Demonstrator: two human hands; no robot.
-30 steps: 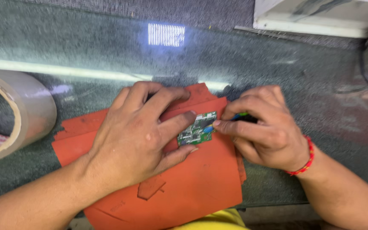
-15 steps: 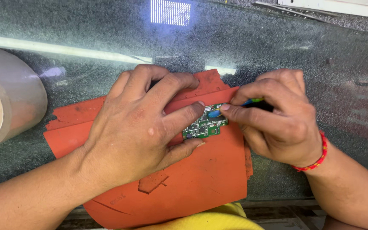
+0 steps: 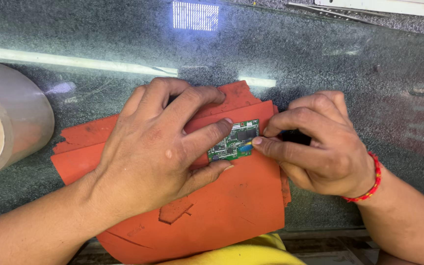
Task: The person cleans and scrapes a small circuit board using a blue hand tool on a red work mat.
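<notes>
While the left hand [image 3: 158, 147] pinches it, the small green circuit board [image 3: 234, 141] meets a tool tip gripped by the right hand [image 3: 320, 142].

Green circuit board [image 3: 234, 141], orange mat [image 3: 231, 206], dark speckled table [image 3: 320, 54], red wristband [image 3: 371, 179], tan tape roll [image 3: 18, 118]

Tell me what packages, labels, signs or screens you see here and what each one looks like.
No packages, signs or screens in view.
Roll of tape: left edge of the dark table, round, tan, with a red and white printed strip inside its core, too cropped to tell more.
</notes>
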